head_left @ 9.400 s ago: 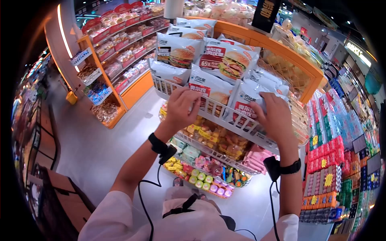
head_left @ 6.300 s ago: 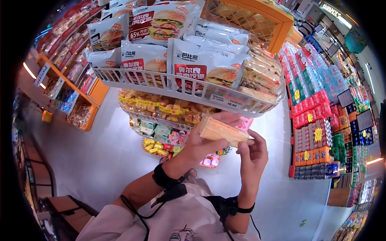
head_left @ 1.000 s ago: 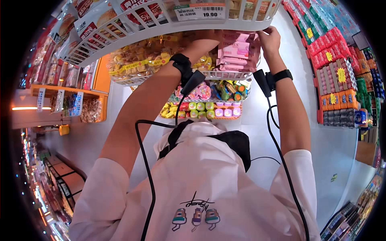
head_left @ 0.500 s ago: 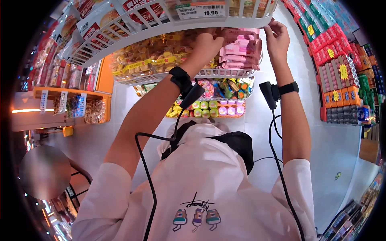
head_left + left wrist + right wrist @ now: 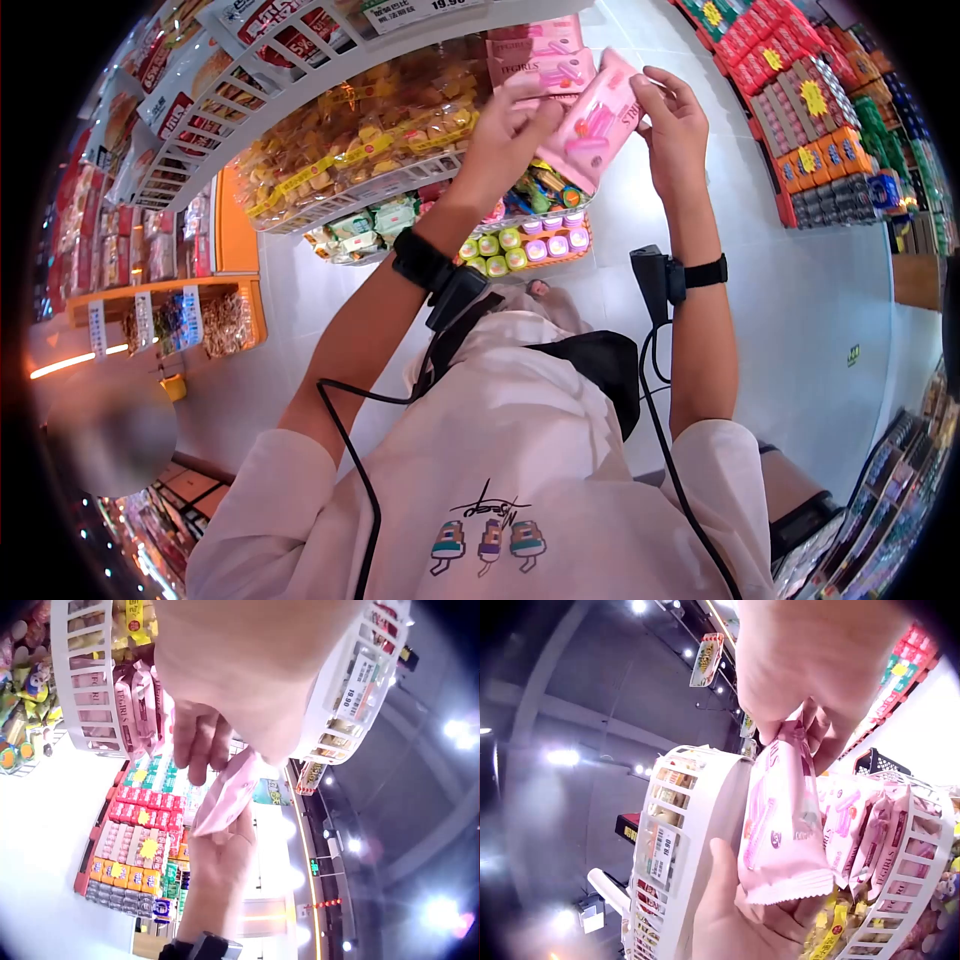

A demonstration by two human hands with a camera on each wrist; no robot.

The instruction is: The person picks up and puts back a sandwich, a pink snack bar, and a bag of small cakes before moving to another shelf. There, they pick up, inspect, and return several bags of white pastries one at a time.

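Observation:
A pink snack packet printed with lettering (image 5: 597,125) slants between the two hands in the head view. My right hand (image 5: 676,130) pinches its upper end between thumb and fingers, as the right wrist view also shows. Close against the packet's other end is my left hand (image 5: 508,140), its thumb (image 5: 721,874) extended beside the wrapper; its fingers are partly hidden behind the packet in the right wrist view. Similar pink packets (image 5: 540,70) stand in the white basket just beyond the left hand.
Bagged yellow pastries (image 5: 350,150) fill the same basket tier. Overhead, the upper white basket (image 5: 330,75) holds burger packs and bears a price tag (image 5: 660,853). Lower tiers hold small green and purple-topped cups (image 5: 545,243). Stacked red cartons (image 5: 755,40) stand to the right.
The right hand has come to grip a pink packet, which is now out in front of the basket row. The left hand has drawn back from under the upper basket, and the view has shifted.

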